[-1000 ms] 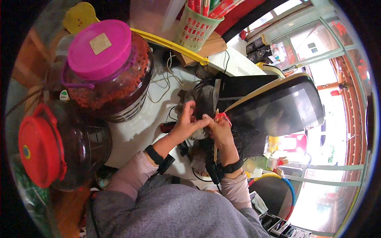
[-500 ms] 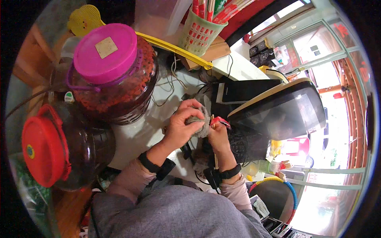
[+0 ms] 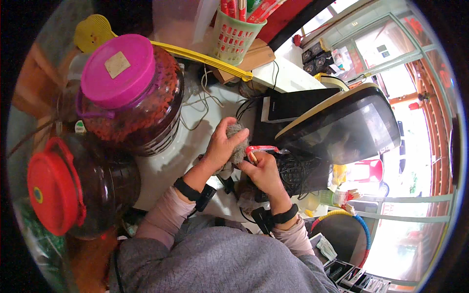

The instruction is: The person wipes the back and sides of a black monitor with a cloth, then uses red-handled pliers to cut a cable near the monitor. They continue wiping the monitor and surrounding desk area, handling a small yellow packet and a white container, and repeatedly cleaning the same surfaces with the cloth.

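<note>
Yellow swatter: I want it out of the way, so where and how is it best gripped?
Probably at the right-hand end of its handle, coming from the near right side. The handle is long and narrow, and that end lies uncovered; the pink lid hides the part next to the paddle, and the green basket stands close behind.

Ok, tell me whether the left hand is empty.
No, the left hand holds a grey fuzzy wad.

A grey, rough-textured cloth is bunched within the left hand; immediately to its right, a narrow red wrapper extends sideways beside a pale wooden stick gripped in the right hand.
</note>
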Tool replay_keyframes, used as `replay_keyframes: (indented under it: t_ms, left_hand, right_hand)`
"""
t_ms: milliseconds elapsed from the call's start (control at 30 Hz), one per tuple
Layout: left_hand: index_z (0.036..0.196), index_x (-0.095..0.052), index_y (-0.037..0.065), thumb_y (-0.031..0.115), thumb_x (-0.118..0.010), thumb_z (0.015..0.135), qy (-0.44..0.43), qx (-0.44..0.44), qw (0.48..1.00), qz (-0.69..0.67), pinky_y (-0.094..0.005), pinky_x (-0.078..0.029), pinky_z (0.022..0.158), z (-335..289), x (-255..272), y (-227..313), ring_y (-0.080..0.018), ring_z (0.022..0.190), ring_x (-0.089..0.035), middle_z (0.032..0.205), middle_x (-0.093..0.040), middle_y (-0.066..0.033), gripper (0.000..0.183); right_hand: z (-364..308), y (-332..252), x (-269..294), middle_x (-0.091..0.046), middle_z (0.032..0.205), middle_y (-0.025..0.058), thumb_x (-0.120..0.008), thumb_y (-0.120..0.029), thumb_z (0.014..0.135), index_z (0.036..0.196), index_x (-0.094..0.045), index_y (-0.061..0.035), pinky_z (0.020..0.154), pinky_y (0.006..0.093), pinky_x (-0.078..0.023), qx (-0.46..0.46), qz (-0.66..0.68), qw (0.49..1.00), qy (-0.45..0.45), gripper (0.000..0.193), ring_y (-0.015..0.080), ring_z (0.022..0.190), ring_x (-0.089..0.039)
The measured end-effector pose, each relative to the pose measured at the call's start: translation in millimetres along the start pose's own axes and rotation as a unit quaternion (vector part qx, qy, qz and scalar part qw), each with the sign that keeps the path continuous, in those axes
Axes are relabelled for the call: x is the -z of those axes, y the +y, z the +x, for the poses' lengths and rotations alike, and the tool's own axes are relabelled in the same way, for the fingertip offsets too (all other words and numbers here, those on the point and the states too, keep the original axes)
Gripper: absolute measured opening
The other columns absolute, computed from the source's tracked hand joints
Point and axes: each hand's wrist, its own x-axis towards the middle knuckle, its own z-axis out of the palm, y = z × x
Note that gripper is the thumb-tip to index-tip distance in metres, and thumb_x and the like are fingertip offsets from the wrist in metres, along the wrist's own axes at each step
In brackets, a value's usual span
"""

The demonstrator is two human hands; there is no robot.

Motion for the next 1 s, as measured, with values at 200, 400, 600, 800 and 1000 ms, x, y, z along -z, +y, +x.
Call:
replay_keyframes:
  t_ms: [200,400,600,800,1000]
  left_hand:
    - [0.092,-0.06,0.006,0.028,-0.069,0.081,-0.027,0.139,0.96,-0.242,-0.0234,-0.044,0.067,11.4,15.7,15.1,-0.0093,0.071,-0.056,0.079,-0.06,0.0001,0.026]
    - [0.124,-0.046,0.007,0.027,-0.047,0.094,-0.057,0.143,0.948,-0.28,-0.0287,-0.037,0.094,-10.3,25.4,49.1,-0.0149,0.107,-0.05,0.117,-0.052,-0.0043,0.036]
    - [0.133,-0.042,0.008,0.029,-0.044,0.097,-0.023,0.222,0.91,-0.351,-0.0317,-0.037,0.1,-17.6,31.8,48.3,-0.0173,0.113,-0.049,0.126,-0.05,-0.0054,0.042]
    - [0.139,-0.029,0.015,0.025,-0.059,0.089,0.027,0.008,0.948,-0.316,-0.0332,-0.038,0.097,-13.9,11.2,23.4,-0.0198,0.113,-0.046,0.131,-0.042,-0.0072,0.059]
    - [0.139,-0.024,0.001,0.0,-0.058,0.082,-0.079,-0.19,0.976,-0.068,-0.0356,-0.026,0.108,-23.7,10.8,13.5,-0.0235,0.133,-0.032,0.143,-0.031,-0.0151,0.067]
  right_hand:
    - [-6.9,-10.9,3.1,-0.038,0.059,-0.0069,-0.074,-0.011,0.075,0.063,-0.049,-0.0029,0.049,0.0253,-0.027,-0.023,0.017,1.0,-0.012,0.028,0.0034,0.058,-0.034]
    - [-7.3,-6.5,11.6,-0.056,0.074,-0.0047,-0.074,-0.014,0.078,0.084,-0.063,0.0001,0.059,0.0239,-0.038,-0.105,0.177,0.978,-0.041,0.019,0.0051,0.065,-0.047]
    - [-5.3,-11.5,18.1,-0.061,0.077,-0.0033,-0.072,-0.012,0.079,0.091,-0.064,0.0008,0.064,0.0241,-0.043,-0.102,0.207,0.973,0.0,0.019,0.0066,0.068,-0.052]
    - [0.0,-6.3,3.0,-0.058,0.064,0.0103,-0.072,-0.016,0.074,0.078,-0.061,0.0028,0.055,0.0308,-0.042,-0.042,-0.205,0.971,0.113,0.022,0.0162,0.057,-0.05]
    - [-1.1,0.2,-12.7,-0.061,0.079,0.0216,-0.07,-0.019,0.072,0.082,-0.065,-0.0021,0.063,0.0445,-0.048,0.058,-0.267,0.946,0.176,0.02,0.0397,0.075,-0.06]
